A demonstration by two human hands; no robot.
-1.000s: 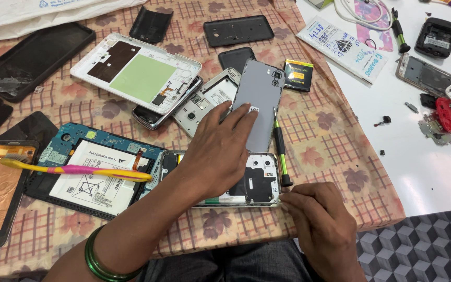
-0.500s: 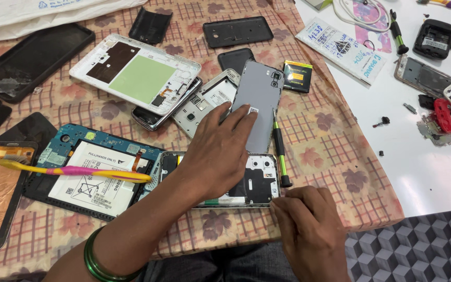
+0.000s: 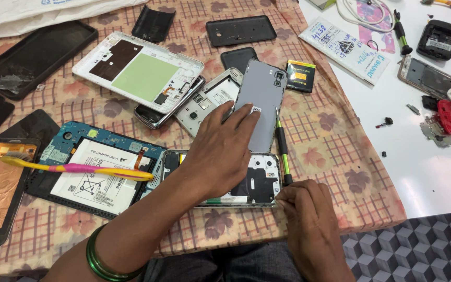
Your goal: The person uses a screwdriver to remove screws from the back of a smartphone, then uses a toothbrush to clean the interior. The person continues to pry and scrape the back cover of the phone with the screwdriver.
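left hand point(image 3: 220, 154) lies flat, fingers spread, pinning the opened phone point(image 3: 257, 180) near the table's front edge. right hand point(image 3: 309, 216) is pinched together at its lower right corner; whether it holds anything, i cannot tell. a slip could likely knock the screwdriver point(image 3: 283, 151) just beside it.

Left hand point(image 3: 220, 151) flat on opened phone point(image 3: 246, 180); right hand point(image 3: 309, 214) at its corner.

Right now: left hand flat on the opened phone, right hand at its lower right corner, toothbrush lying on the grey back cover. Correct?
Not quite. In the head view the toothbrush lies across the opened tablet on the left, not on the grey back cover. The rest stands: the left hand rests flat on the opened phone, and the right hand is at its lower right corner.
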